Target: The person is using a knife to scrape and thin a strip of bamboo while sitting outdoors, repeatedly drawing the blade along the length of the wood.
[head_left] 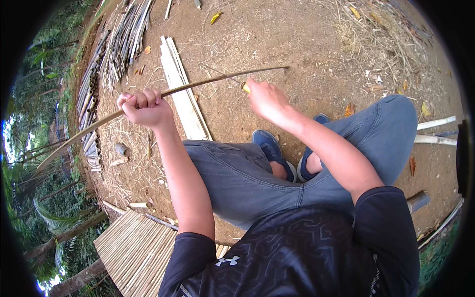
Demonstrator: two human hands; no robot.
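Bamboo is the working material: a long, thin bamboo strip (163, 94) runs from the lower left up to the right, bowed in a shallow arc above the dirt ground (277, 34). The left hand (144, 108) is clenched in a fist around the strip, near its middle. The right hand (267, 99) is closed on a knife with a yellow handle (245, 88) (only the handle end shows), and the thin blade (220, 74) lies against the strip. The person sits cross-legged in blue jeans (237, 178) and blue shoes (269, 146). A stack of pale split slats (180, 89) lies on the ground under the strip. Bundled bamboo poles (123, 39) rest at upper left, and a woven bamboo mat (136, 247) lies at lower left.
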